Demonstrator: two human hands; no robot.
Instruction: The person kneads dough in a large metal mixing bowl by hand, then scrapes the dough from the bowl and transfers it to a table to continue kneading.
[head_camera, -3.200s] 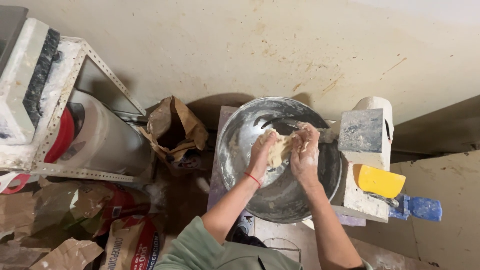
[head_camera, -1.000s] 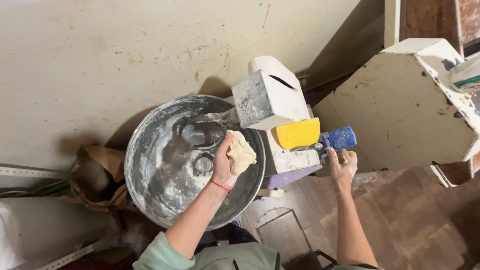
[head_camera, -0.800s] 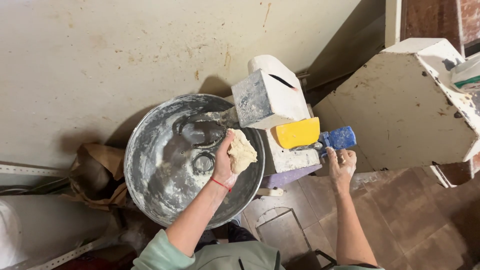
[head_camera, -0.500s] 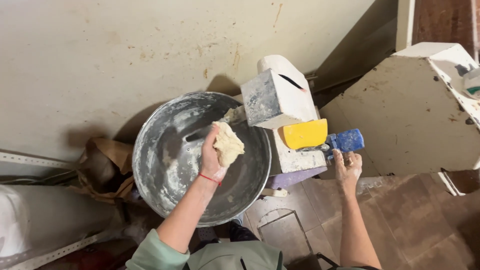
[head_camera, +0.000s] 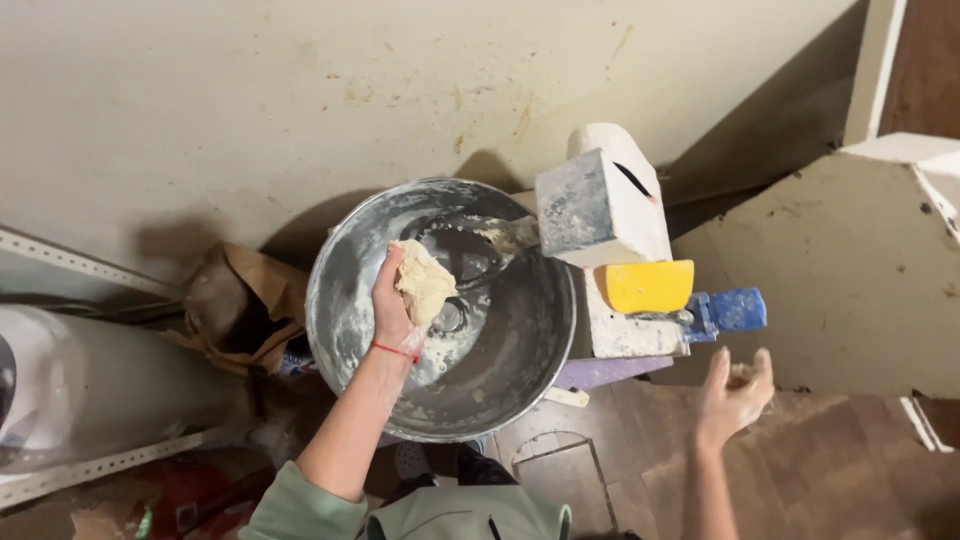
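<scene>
Over the flour-dusted round steel mixing bowl (head_camera: 350, 300), the left hand (head_camera: 392, 305) cups a soft, pale, sticky-looking lump of dough (head_camera: 425, 284), best supported underneath, while the right hand (head_camera: 735, 385) hangs open, fingers spread, empty.

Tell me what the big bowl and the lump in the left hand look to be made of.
The bowl looks like bare metal: grey sheen, flour-dusted. The lump in the left hand looks like soft dough: pale beige, matte, uneven.

single head view, steeply downward, close above mixer bowl (head_camera: 520, 390)
</scene>
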